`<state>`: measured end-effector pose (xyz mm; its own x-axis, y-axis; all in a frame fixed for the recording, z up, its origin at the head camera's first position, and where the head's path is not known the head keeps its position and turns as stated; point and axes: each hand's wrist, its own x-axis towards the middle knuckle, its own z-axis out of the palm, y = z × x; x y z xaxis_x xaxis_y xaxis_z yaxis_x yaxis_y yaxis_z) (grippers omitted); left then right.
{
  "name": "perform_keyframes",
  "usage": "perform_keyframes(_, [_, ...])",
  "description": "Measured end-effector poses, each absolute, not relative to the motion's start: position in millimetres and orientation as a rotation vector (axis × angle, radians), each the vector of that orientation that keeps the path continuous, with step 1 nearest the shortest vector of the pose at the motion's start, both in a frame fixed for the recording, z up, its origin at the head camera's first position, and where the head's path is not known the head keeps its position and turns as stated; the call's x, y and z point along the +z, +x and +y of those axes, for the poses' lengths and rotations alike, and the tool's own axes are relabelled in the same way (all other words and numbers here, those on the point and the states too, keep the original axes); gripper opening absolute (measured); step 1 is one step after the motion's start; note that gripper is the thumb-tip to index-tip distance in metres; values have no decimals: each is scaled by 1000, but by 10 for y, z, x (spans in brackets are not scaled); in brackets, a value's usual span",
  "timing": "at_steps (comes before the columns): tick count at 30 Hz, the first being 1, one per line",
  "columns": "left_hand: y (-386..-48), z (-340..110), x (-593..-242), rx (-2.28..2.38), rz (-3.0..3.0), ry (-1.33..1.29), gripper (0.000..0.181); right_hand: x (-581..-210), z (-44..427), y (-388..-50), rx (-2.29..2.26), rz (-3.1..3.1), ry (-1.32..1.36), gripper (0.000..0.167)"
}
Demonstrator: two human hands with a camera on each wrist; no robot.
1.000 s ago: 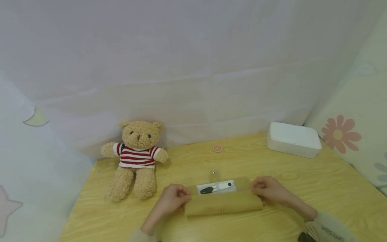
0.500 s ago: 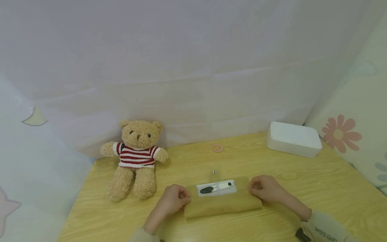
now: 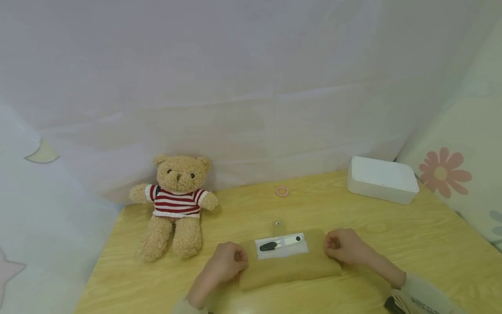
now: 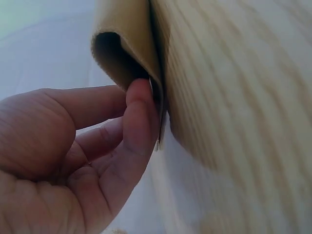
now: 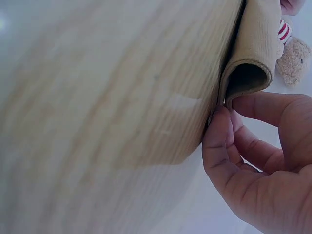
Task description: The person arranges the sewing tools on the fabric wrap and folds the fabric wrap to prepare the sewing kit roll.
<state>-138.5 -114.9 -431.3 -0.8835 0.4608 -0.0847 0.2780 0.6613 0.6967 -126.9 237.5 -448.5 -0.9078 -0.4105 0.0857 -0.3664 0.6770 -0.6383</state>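
A tan fabric pouch [image 3: 290, 270], partly folded over, lies on the wooden table. On it is a white patch [image 3: 295, 250] bearing a slim white tool with a black end [image 3: 268, 246], which looks like thread snips. A tab with a metal snap [image 3: 278, 223] sticks out at the far side. My left hand [image 3: 226, 263] pinches the pouch's left end between thumb and fingers. The right hand [image 3: 347, 247] pinches its right end. Both wrist views show the fold as a hollow loop, with the thumb [image 4: 92, 105] and fingertips [image 5: 218, 127] at its edge.
A teddy bear [image 3: 177, 203] in a striped shirt sits at the back left, against the pale curtain. Beyond the pouch lies a pink ring [image 3: 282, 191]. A white box [image 3: 382, 179] stands at the back right. The wooden table [image 3: 231, 222] is under everything.
The pouch's folded part has shifted towards me, and more of the white patch shows. Both hands keep their places at the ends, with only slight movement.
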Motion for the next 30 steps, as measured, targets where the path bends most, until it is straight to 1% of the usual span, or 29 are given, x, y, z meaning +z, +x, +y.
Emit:
perform_keyframes(7, [-1386,-1111,-4351,986,2675,576,15,-4479,2347,-1269,-1060,2813,-579,14])
perform_keyframes(11, [-1376,-1072,-4372,929,2736,613,18,-4489,2304,-1250,-1041,2878,-622,18])
perform_keyframes(14, [-1363,-1029,-4380,922,2766,810,17,-4499,2271,-1234,-1035,2931,-745,20])
perform_keyframes(17, [-1350,-989,-4387,888,2761,1142,21,-4537,2251,-1228,-1012,2972,-996,26])
perform_keyframes(20, [-1330,-978,-4370,822,2735,1345,21,-4575,2255,-1223,-988,2953,-1208,30])
perform_keyframes(22, [-1308,-995,-4345,801,2704,1357,19,-4596,2270,-1214,-975,2933,-1252,30])
perform_keyframes(25, [-1258,-1049,-4313,803,2653,1271,18,-4588,2297,-1181,-993,2882,-1259,26])
perform_keyframes(28, [-1195,-1109,-4309,814,2609,1161,34,-4541,2317,-1123,-984,2850,-1274,18])
perform_keyframes(30, [-1159,-1123,-4319,807,2606,1094,47,-4501,2324,-1081,-918,2859,-1280,17])
